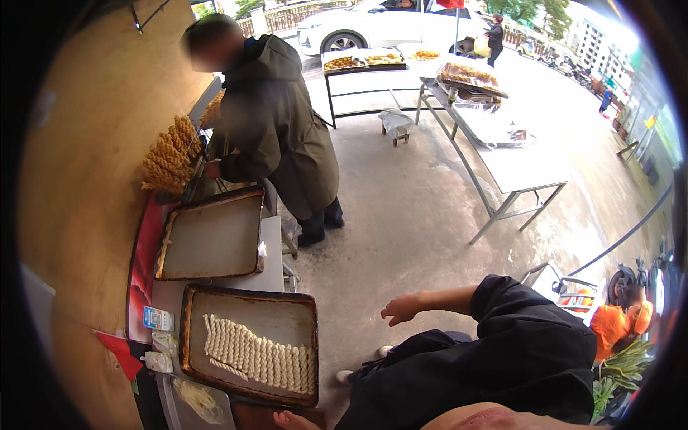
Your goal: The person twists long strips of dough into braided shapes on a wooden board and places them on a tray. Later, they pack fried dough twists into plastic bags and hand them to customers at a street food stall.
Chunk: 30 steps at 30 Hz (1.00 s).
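Observation:
My right hand (402,309) hangs over the concrete floor with its fingers loosely bent, holding nothing. At the bottom edge, partly cut off, my left hand (294,420) shows beside a brown board (252,415), and no held thing is visible. Just beyond it lies a dark-rimmed baking tray (250,294). Rows of raw twisted dough sticks (263,352) cover its middle and right part. A second baking tray (212,236), bare inside, sits farther along the table. Pale dough strips (199,400) lie under clear plastic on a metal tray (171,398).
A person in a dark green coat (279,113) stands at the counter near stacked fried dough twists (172,153). A card with a printed code (158,318) and small bags (158,361) lie by the wall. A metal-legged table (529,166), a stool (396,124) and an orange-clothed person (610,328) are on the right.

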Available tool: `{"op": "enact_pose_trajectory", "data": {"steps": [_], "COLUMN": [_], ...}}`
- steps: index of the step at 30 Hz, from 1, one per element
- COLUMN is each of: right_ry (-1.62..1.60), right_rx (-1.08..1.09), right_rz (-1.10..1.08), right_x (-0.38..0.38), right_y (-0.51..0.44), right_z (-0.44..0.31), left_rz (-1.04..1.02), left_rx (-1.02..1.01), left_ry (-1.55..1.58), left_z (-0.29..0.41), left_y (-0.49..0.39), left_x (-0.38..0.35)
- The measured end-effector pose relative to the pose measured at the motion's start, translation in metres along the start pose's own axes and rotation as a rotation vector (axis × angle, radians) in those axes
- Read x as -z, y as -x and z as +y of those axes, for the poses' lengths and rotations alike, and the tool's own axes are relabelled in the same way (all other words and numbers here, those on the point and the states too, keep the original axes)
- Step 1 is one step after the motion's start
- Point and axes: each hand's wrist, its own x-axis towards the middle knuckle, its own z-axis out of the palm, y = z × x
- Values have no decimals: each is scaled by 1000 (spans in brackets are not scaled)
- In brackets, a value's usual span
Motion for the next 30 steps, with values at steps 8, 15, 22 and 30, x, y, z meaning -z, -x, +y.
{"op": "enact_pose_trajectory", "data": {"steps": [8, 15, 22, 30], "right_ry": [24, 4, 2, 12], "right_rx": [19, -3, 85, 118], "right_rz": [-1, 20, 82, 146], "right_x": [2, -18, -26, -17], "right_y": [-7, -1, -9, -17], "right_z": [-6, -9, -28, -47], "left_rz": [9, 229, 157, 210], "left_rx": [324, 363, 317, 469], "left_ry": [296, 368, 556, 476], "left_z": [-11, -8, -71, -107], "left_y": [42, 72, 100, 154], "left_x": [38, 46, 103, 107]}}
